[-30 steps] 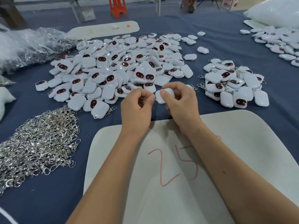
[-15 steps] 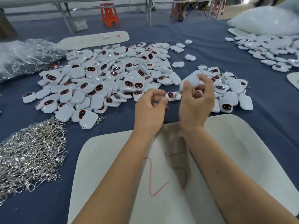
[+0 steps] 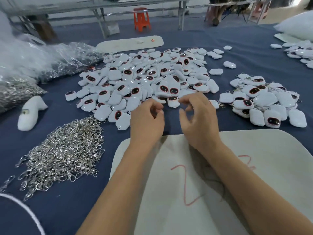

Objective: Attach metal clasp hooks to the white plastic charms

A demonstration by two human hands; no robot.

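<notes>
A wide pile of white plastic charms (image 3: pixel 144 82) with dark red-rimmed faces covers the blue cloth in front of me. To the right is a smaller pile of charms with metal clasps on them (image 3: pixel 264 102). A heap of loose silver clasp hooks (image 3: pixel 67 150) lies at the left. My left hand (image 3: pixel 147 121) hovers at the near edge of the big pile, fingers curled in, with nothing visible in it. My right hand (image 3: pixel 199 119) is beside it, fingers spread and empty.
A white board (image 3: pixel 254 167) with red marker writing lies under my forearms. A clear bag of more clasps (image 3: pixel 15 92) and a white moulded piece (image 3: pixel 30 112) sit at the left. Another white board (image 3: pixel 130 44) lies beyond the pile, and more charms (image 3: pixel 301 51) at the far right.
One second ago both hands worked on one charm. My right hand then carried it toward the right pile. Now that hand is back at the centre, empty and spread.
</notes>
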